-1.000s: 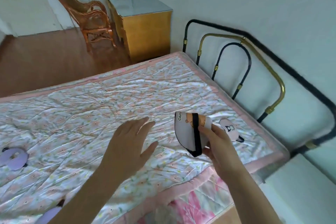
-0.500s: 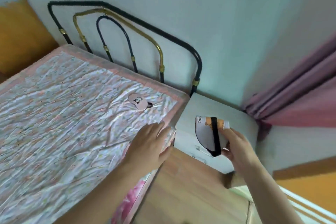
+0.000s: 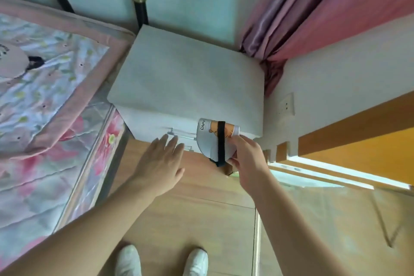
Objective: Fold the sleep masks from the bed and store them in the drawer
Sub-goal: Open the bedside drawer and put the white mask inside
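The right hand (image 3: 244,159) pinches a folded mask (image 3: 210,141) between thumb and fingers, gripping it at its right edge; the mask is white with an orange print and a black strap (image 3: 221,141) running down its middle. It is held in the air in front of the nightstand (image 3: 190,78), level with the drawer front. The left hand (image 3: 161,163) is flat and open, fingers spread and holding nothing, its fingertips reaching the metal handle (image 3: 179,136) on the drawer front; whether they touch it cannot be told. The drawer looks shut.

The nightstand is boxed in: the bed (image 3: 44,96) presses against its left side, the wall is behind it, and a pink curtain (image 3: 313,6) hangs at its back right corner. Its top is bare. The only open room is in front, over the wooden floor (image 3: 190,208) where the person stands, two white shoes (image 3: 161,260) showing at the bottom edge. To the right a low orange and white ledge (image 3: 347,152) borders the floor.

Two masks show: the one in hand, and a second mask (image 3: 13,60), pale pink with a black strap, lying on the bed quilt near its corner, partly cut off by the left edge of the view. One handle is seen clearly.
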